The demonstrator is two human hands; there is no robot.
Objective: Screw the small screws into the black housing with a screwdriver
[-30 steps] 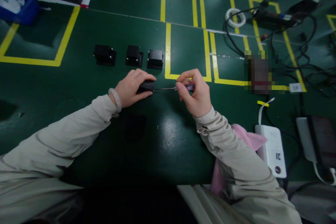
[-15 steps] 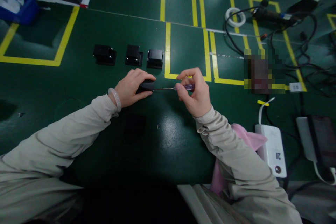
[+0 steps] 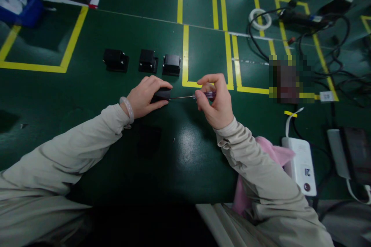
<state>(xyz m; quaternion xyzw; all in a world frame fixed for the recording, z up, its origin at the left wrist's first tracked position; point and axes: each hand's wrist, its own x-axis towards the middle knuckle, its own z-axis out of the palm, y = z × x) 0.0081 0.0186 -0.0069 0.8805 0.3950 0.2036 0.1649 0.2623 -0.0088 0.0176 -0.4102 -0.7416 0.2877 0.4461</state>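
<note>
My left hand [image 3: 146, 96] is closed around a small black block-shaped part [image 3: 162, 94], thumb on the near side and fingers over the far side. In my right hand [image 3: 216, 100] is a screwdriver [image 3: 209, 95] with a purple see-through handle, held almost level between thumb and fingers. Its thin shaft points left and the tip meets the right end of the black part, near my left thumb. A tiny screw [image 3: 174, 140] lies on the green table [image 3: 188, 177] nearer to me. Whether a screw sits under the tip is too small to tell.
Three black parts with shiny screws, a left one [image 3: 115, 60], a middle one [image 3: 147, 61] and a right one [image 3: 171, 65], stand beyond my hands. A blue bin [image 3: 31, 11] is far left. Cables, a tape roll [image 3: 252, 19] and a white power bank [image 3: 301, 166] lie right.
The fingers of my right hand have shifted slightly on the screwdriver handle. My left hand and the black part stay in place.
</note>
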